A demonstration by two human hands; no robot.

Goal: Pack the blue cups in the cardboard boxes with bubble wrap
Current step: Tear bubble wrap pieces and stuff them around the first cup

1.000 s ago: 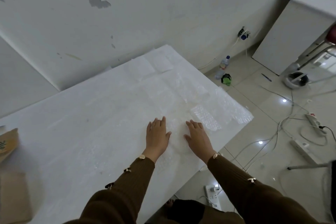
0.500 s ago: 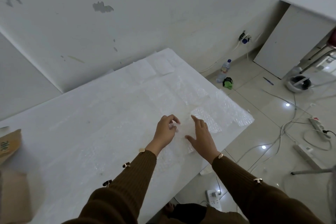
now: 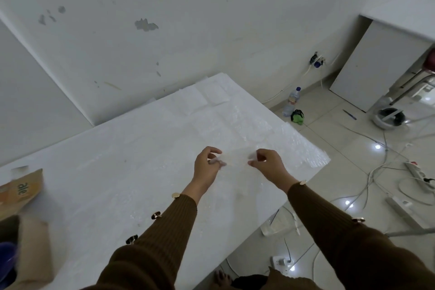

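Observation:
A small clear sheet of bubble wrap [image 3: 235, 160] is lifted a little off the white table [image 3: 122, 179], stretched between my two hands. My left hand [image 3: 206, 168] pinches its left edge and my right hand [image 3: 269, 166] pinches its right edge. More bubble wrap [image 3: 303, 148] lies flat over the table's right end. At the far left edge stands an open cardboard box [image 3: 33, 252] with something blue [image 3: 8, 256] inside it, blurred. A second cardboard box [image 3: 21, 190] with orange print sits just behind it.
The table's right edge drops to a tiled floor with cables, power strips [image 3: 419, 175] and a water bottle [image 3: 292, 101]. A white cabinet [image 3: 376, 66] stands at the back right. The wall runs close behind the table.
Both hands lay flat on the wrap a second ago. They have since curled, pinched a sheet by its two edges and raised it off the table.

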